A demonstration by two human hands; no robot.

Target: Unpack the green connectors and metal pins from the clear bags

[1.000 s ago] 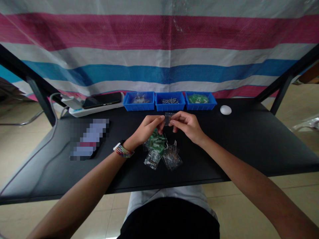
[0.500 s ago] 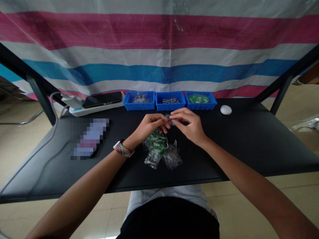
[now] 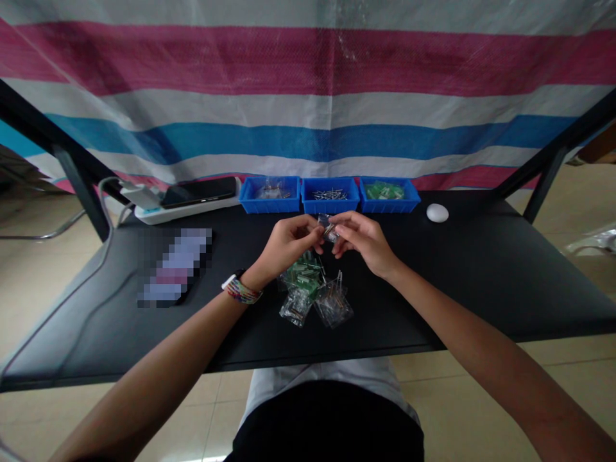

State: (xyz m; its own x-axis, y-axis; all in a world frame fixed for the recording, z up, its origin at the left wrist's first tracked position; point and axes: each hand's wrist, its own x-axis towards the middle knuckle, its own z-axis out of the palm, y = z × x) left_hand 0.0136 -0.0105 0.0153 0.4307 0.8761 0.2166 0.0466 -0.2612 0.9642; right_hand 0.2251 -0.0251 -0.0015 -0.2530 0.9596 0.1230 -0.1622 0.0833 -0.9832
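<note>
My left hand and my right hand meet above the black table, both pinched on one small clear plastic bag held between their fingertips. Just below the hands lies a pile of small clear bags with green and metal parts in them. A beaded bracelet and a watch sit on my left wrist.
Three blue trays stand in a row at the table's back edge, holding small parts. A white power strip with a dark phone on it lies at the back left. A white oval object rests at the right. A blurred flat item lies left.
Both hands have turned and worked the small bag between their fingertips, bringing it slightly lower and closer together. The pile on the table has not moved.
</note>
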